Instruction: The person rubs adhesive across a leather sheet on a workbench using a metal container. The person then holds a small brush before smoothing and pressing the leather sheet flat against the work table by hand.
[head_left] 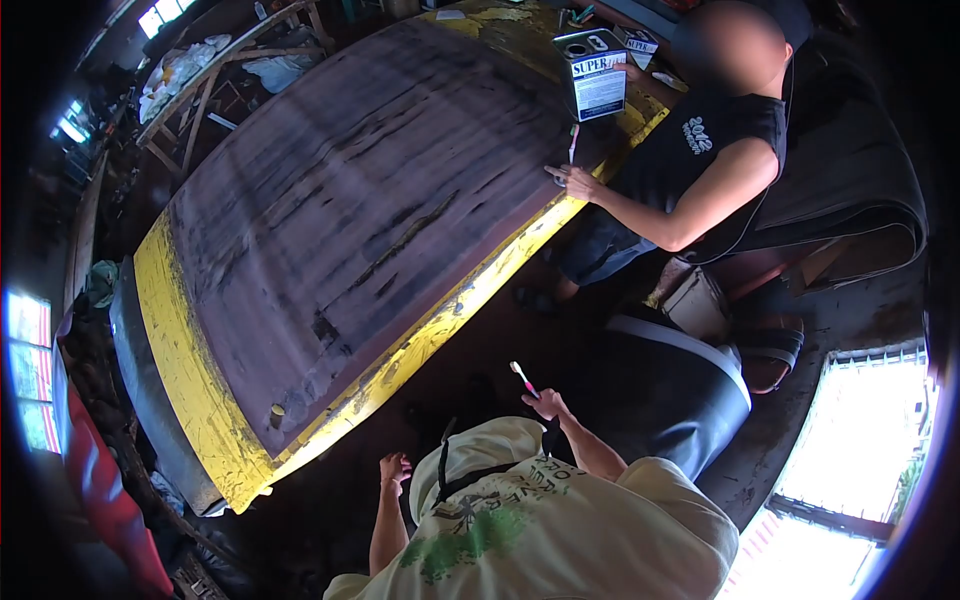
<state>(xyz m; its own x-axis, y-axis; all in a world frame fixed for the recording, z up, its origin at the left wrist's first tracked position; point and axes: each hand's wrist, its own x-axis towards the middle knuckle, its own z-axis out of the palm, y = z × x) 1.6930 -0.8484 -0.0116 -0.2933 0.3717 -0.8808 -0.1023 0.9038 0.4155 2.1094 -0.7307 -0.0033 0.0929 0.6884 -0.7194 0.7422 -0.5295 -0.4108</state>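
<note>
My right hand (545, 403) is closed around the handle of a toothbrush (518, 373), whose pale head points up and to the left. Lower and to the left, my left hand (396, 468) hangs with loosely bent fingers and nothing visible in it. Both hands are in front of my cream shirt, short of the near yellow edge of a big table (330, 210). The table has a worn, dark purplish-brown top with black streaks and scuffs.
Across the table's right corner, a co-worker holds another toothbrush (573, 143) and touches a rectangular can (597, 80) labelled SUPER. A large black roll (650, 385) lies to my right. A wooden frame (200, 100) stands behind the table at left.
</note>
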